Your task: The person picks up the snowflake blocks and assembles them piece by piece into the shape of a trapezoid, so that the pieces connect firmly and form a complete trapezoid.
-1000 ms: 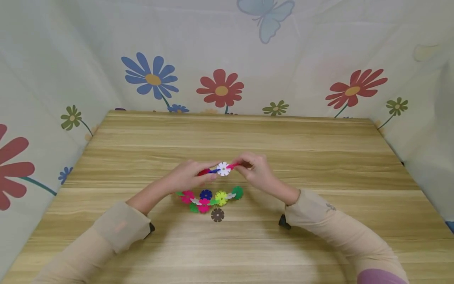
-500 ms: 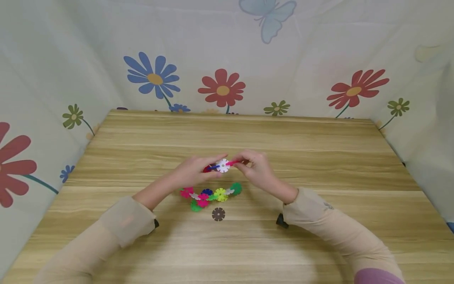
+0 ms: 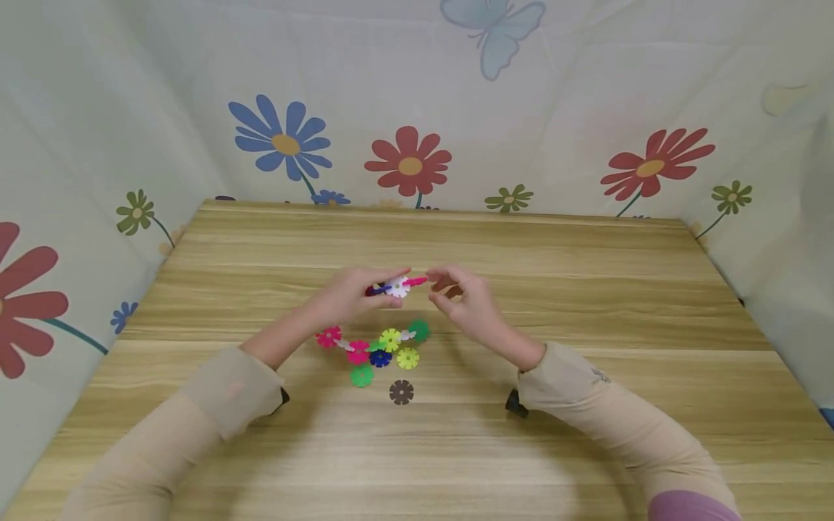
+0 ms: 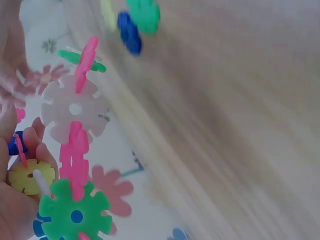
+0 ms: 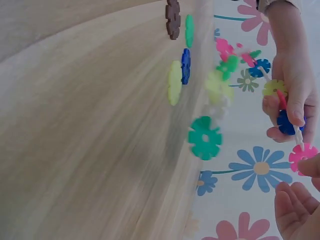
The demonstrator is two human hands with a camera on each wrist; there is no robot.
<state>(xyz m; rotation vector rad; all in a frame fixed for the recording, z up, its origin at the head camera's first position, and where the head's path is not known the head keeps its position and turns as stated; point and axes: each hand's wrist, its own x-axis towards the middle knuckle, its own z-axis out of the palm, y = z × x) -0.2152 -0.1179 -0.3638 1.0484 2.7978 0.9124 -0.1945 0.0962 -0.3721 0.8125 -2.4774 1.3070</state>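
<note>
My left hand (image 3: pixel 348 297) pinches a chain of notched plastic snowflake discs. Out past its fingers stick a white disc (image 3: pixel 397 287) and, at the tip, a pink disc (image 3: pixel 415 282). Beside that tip is my right hand (image 3: pixel 474 304), its fingers spread and bent, holding nothing; whether a fingertip still touches the disc is hard to tell. Blue (image 5: pixel 286 122) and yellow discs (image 5: pixel 272 87) sit between the left fingers in the right wrist view. The rest of the chain hangs below, with a pink disc (image 3: pixel 358 352) and, at its end, a green disc (image 3: pixel 419 331).
Loose discs lie on the wooden table (image 3: pixel 586 289): a blue disc (image 3: pixel 381 358), a yellow disc (image 3: pixel 407 358), a green disc (image 3: pixel 361 375) and a brown disc (image 3: pixel 401 392). Behind the table hangs a flower-printed cloth (image 3: pixel 554 108).
My right hand has let go of the pink disc, its fingers spreading. The left hand has lifted the chain slightly away, and the loose yellow disc has come into view.
</note>
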